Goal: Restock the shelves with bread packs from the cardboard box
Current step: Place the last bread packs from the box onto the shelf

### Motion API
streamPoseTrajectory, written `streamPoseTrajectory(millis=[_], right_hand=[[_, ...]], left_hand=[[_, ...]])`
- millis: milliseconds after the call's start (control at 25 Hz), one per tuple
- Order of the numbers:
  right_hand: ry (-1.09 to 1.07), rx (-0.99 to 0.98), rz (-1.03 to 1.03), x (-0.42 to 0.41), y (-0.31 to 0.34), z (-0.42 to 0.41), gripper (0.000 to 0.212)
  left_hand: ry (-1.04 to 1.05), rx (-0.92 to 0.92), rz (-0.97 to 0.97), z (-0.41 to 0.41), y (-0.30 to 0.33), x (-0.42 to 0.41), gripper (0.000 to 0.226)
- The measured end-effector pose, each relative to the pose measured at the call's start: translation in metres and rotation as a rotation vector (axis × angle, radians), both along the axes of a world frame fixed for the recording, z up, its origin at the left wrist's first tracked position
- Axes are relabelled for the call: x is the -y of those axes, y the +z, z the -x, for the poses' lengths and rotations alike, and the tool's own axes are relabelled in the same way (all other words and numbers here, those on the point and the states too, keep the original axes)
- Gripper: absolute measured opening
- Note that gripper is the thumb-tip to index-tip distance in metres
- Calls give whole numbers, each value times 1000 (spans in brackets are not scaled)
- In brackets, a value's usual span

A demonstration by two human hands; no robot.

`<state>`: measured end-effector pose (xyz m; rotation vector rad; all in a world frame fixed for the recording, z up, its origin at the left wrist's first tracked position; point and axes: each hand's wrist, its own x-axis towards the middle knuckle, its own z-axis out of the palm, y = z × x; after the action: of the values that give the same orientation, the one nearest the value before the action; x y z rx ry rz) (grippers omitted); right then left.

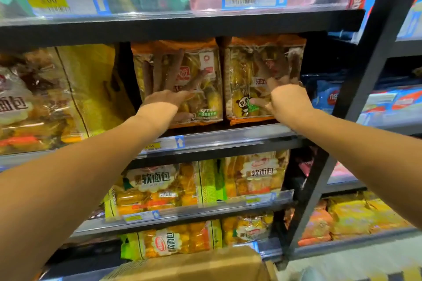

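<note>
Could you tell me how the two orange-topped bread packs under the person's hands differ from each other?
The left bread pack is pressed by the left hand with straight, spread fingers; the right bread pack has the right hand with fingers curled at its right edge. The left pack's lower front is covered by the hand; the right pack's panda sticker shows. Both stand upright, side by side, on the same shelf.

— Where are the bread packs?

— Two orange-topped bread packs [262, 80] stand upright side by side on the middle shelf [228, 138], clear fronts showing yellow rolls; the right one bears a panda sticker.

— And the cardboard box?

— The cardboard box [205, 264] sits low at the bottom edge, brown, only its top in view.
</note>
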<state>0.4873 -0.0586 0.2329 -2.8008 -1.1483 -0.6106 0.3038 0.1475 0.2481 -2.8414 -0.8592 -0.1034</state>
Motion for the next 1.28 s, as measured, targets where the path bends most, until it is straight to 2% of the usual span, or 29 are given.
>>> streamPoseTrajectory(millis=[200,280,360,480,600,720,840,920,1080,1280], right_hand=[[-2,-36,-35,-4,2,12,74],[30,-58,-115,5,8,22,69],[150,-12,-276,20,3,38,67],[463,13,-433,48,-25,75,69],[664,43,-386,70,-75,112,62],[770,-21,-220,77,-139,141,62],[736,-180,-29,58,-189,159,75],[695,-228,10,32,-203,164,73],[599,-189,97,-21,-226,164,46],[464,-255,142,-45,-263,162,59]], left_hand=[[22,-7,-71,7,5,14,73],[-17,57,-100,20,8,26,67],[-46,155,-186,38,6,37,63],[-172,280,-309,71,-17,45,71],[-417,439,-271,113,-53,56,69],[-512,356,-168,163,-121,68,63],[-419,141,4,213,-201,57,59],[-299,93,7,228,-230,31,63],[-68,119,147,229,-258,-6,67],[22,153,203,212,-301,-7,67]])
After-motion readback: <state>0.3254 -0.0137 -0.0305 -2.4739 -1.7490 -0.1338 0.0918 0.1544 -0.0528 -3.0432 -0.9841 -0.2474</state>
